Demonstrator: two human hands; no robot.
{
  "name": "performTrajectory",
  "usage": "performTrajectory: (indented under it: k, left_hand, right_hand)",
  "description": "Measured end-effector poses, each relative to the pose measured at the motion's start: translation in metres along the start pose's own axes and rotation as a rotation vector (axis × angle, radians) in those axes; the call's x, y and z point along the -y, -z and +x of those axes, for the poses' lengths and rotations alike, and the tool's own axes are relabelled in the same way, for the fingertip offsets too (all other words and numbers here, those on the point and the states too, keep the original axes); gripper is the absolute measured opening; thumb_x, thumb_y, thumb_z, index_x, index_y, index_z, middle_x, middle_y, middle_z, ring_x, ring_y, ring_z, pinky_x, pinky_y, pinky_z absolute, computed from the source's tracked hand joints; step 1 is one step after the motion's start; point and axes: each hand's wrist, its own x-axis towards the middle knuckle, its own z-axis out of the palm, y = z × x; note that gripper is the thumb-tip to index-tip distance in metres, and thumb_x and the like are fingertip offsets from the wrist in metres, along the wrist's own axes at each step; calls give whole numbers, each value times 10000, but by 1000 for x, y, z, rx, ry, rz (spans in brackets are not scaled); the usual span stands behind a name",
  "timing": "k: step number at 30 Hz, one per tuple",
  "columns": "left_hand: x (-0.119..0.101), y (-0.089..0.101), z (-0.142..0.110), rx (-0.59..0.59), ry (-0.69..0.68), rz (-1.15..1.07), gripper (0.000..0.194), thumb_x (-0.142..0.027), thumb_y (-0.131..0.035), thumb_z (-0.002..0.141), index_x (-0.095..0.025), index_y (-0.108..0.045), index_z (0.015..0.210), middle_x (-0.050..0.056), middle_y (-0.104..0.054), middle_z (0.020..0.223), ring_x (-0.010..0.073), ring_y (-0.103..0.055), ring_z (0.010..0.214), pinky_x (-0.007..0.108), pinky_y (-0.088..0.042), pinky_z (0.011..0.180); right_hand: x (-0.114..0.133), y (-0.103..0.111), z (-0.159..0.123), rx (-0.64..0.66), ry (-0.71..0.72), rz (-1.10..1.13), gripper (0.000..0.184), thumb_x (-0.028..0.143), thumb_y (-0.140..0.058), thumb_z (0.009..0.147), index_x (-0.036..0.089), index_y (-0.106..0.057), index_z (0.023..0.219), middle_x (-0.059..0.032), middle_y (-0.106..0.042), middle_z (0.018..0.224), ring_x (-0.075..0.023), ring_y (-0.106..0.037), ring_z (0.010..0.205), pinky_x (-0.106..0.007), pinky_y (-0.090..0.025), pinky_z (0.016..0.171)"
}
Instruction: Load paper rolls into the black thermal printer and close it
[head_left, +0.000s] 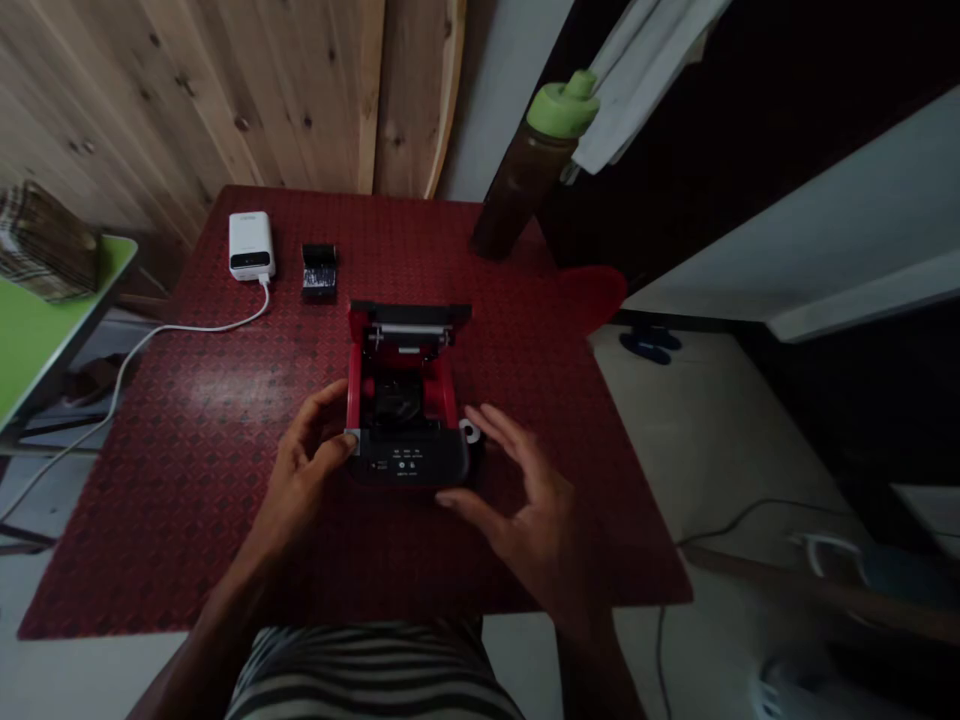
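A small red and black printer (409, 458) sits on the table with its lid (411, 318) raised, showing a pale roller under the lid and a dark, glossy item in its bay. My left hand (300, 465) grips the printer's left side, thumb on the front left corner and fingers along the side wall. Around the right side, my right hand (517, 490) is open, fingers and thumb apart, its fingertips close to a white ring-shaped piece (470, 431). Whether those fingertips touch that piece I cannot tell. Beyond the printer lies a small black ribbon roll (319, 270).
A white power bank (251, 245) with a white cable (202, 328) is at the table's far left. A tall bottle with a green lid (562, 108) stands at the far right corner. The red patterned table (225, 540) meets a wooden wall (300, 100); a green surface (52, 310) is to the left.
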Motion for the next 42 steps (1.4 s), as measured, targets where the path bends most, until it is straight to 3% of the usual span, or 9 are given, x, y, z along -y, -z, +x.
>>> performTrajectory:
  k: [3,6,8,13,20,28,33,37,42]
  left_hand:
    - [2,1,1,19,-15,2,625,-433,-797,918,-242,-657,1497,131,-718,1527,383,-669,1417,554,-532,1179]
    - [6,2,3,60,-77,29,657,-508,-781,945,-219,-615,1511,161,-696,1544,387,-664,1424,598,-503,1219]
    - [10,3,5,74,-154,62,645,-539,-748,977,-215,-597,1514,167,-681,1549,379,-664,1417,601,-502,1216]
    - [20,5,6,71,-244,113,614,-537,-688,1026,-218,-582,1540,164,-656,1539,361,-656,1386,580,-503,1186]
    - [15,3,5,33,-193,121,623,-533,-733,977,-228,-620,1509,152,-672,1489,367,-638,1403,549,-486,1200]
    - [15,3,7,37,-204,131,619,-519,-730,978,-209,-605,1500,166,-659,1520,364,-628,1433,540,-482,1217]
    - [14,4,8,44,-203,146,610,-525,-713,985,-212,-594,1495,157,-680,1473,342,-675,1337,524,-524,1159]
    - [12,4,7,63,-216,141,599,-545,-703,1003,-230,-574,1496,153,-703,1462,343,-700,1320,508,-566,1104]
    - [12,4,7,59,-221,171,591,-541,-697,1000,-237,-588,1495,146,-691,1508,345,-706,1327,490,-567,1094]
  right_hand:
    - [7,9,27,-22,152,-85,333,240,-671,1122,272,-705,1452,-103,-828,1367,-265,-789,1275,-491,-655,1114]
    - [16,0,62,90,290,-166,377,50,-532,1119,237,-773,1340,-95,-855,1296,-246,-799,1212,-461,-658,1086]
    - [24,-13,85,274,317,-238,384,10,-518,1099,212,-810,1246,-108,-857,1285,-263,-799,1194,-463,-655,1075]
    - [43,-43,120,677,214,-496,329,-50,-569,1023,134,-805,1159,-168,-842,1206,-333,-802,1163,-470,-649,1007]
    - [38,-52,129,711,217,-581,357,-41,-580,983,175,-771,1193,-146,-822,1203,-281,-813,978,-387,-621,849]
    - [58,-36,113,559,214,-630,181,99,-712,976,192,-785,1114,-136,-831,1104,-324,-791,1002,-420,-629,810]
    - [55,9,94,280,287,-303,181,166,-750,980,245,-801,1134,-52,-846,1088,-262,-794,988,-403,-640,876]
    - [11,41,101,-45,5,-47,247,341,-870,895,274,-809,1126,-15,-837,1042,-226,-752,868,-388,-603,811]
    - [-69,13,119,-225,-245,139,360,497,-809,844,232,-734,1077,-75,-817,1067,-259,-743,982,-430,-588,884]
